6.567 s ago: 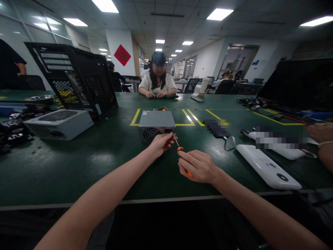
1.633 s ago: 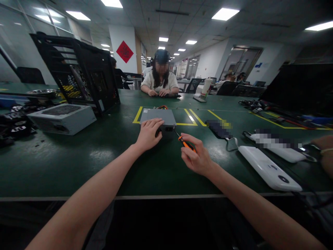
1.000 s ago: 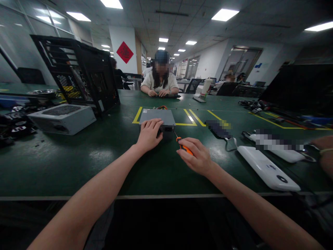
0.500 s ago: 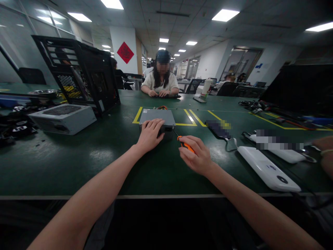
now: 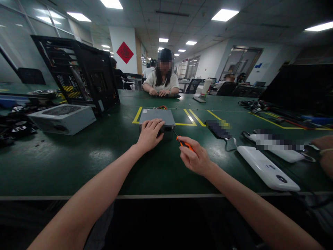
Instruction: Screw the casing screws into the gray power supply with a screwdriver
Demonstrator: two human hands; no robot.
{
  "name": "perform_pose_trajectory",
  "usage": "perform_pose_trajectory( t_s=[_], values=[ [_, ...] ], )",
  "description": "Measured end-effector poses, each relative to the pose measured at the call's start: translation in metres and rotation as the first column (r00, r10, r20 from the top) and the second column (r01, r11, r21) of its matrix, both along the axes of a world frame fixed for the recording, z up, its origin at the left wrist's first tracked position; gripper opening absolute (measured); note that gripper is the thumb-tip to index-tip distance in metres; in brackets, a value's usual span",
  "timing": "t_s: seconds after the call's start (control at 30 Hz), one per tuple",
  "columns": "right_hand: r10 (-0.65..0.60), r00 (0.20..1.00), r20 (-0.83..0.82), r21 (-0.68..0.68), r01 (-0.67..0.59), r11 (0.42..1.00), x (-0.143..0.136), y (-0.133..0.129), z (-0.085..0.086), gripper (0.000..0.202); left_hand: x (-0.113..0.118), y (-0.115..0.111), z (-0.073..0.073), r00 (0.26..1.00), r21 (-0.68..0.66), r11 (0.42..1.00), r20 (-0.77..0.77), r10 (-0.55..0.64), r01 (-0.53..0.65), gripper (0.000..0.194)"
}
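A grey metal box (image 5: 158, 115) with a socket on its near side and coloured wires behind it sits on the green table (image 5: 109, 173). Across its top and front edge lies my left hand (image 5: 150, 134), palm down, partly covering the near side. My right hand (image 5: 194, 156) grips an orange and black screwdriver (image 5: 186, 144), whose thin shaft points up and left to the box's right front corner. Whether the tip touches a screw is too small to tell.
Left stand a black computer case (image 5: 100, 80) and a second grey box (image 5: 65, 119). To the right lie a phone (image 5: 218, 129) and white devices (image 5: 267, 167). A person (image 5: 161, 81) sits opposite; another person's hand (image 5: 322, 143) shows at the right edge.
My right hand and the screwdriver handle have shifted slightly left. My left hand and the box look unmoved. The person opposite has moved their head slightly.
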State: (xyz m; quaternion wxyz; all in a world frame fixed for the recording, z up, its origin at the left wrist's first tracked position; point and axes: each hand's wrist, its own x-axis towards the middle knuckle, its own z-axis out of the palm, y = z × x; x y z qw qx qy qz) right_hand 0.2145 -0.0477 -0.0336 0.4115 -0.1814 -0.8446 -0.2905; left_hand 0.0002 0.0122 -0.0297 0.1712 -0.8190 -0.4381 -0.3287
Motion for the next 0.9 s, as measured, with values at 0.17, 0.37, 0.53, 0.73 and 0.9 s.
perform_pose_trajectory(
  t_s=[0.17, 0.37, 0.53, 0.73, 0.9],
  values=[
    [-0.029, 0.998, 0.048, 0.058, 0.026, 0.998, 0.0001, -0.0008, 0.0027, 0.027, 0.0, 0.0003, -0.0002, 1.0, 0.002, 1.0, -0.006, 0.006, -0.006, 0.042],
    [-0.025, 0.999, 0.029, 0.041, 0.023, 0.999, 0.0006, -0.0009, 0.0031, 0.028, 0.0004, -0.0004, 0.0003, 1.0, -0.012, 1.0, 0.0, 0.017, -0.017, 0.043],
    [-0.024, 0.999, 0.031, 0.026, 0.024, 0.999, -0.0001, -0.0013, 0.0014, 0.032, 0.0005, 0.0, 0.0, 1.0, -0.019, 1.0, 0.0, 0.017, -0.017, 0.043],
    [-0.078, 0.996, 0.043, 0.094, 0.074, 0.993, -0.0008, -0.0013, 0.0014, 0.027, 0.0005, -0.0003, 0.0004, 1.0, -0.015, 1.0, -0.002, 0.018, -0.018, 0.043],
    [-0.05, 0.999, -0.013, 0.049, 0.05, 0.998, -0.0005, -0.0025, 0.0027, 0.026, 0.0003, -0.0006, 0.0003, 1.0, -0.016, 1.0, -0.004, 0.022, -0.022, 0.043]
  ],
)
